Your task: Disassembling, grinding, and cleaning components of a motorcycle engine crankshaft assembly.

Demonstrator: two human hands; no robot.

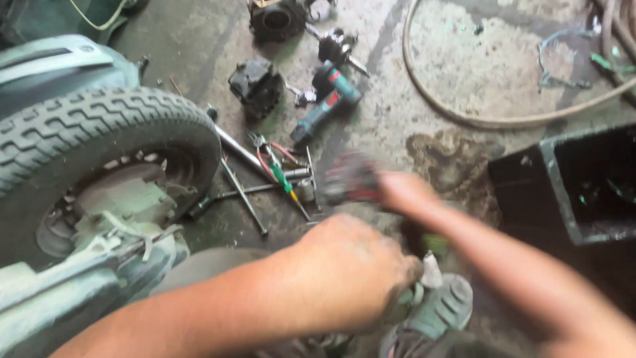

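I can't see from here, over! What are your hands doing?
Left hand closed on a small pale part, low by the sandal. Right hand blurred, gripping a dark red-marked tool. Scooter wheel and loose tools alongside.

**Bare arms, grimy hands, a grey sandal**

Both forearms are bare, with no sleeves, gloves, watch or rings in view. The left hand (351,272) is smudged with dark grease across its back; the right hand (404,192) is motion-blurred. Below shows a grey ridged sandal (440,308)
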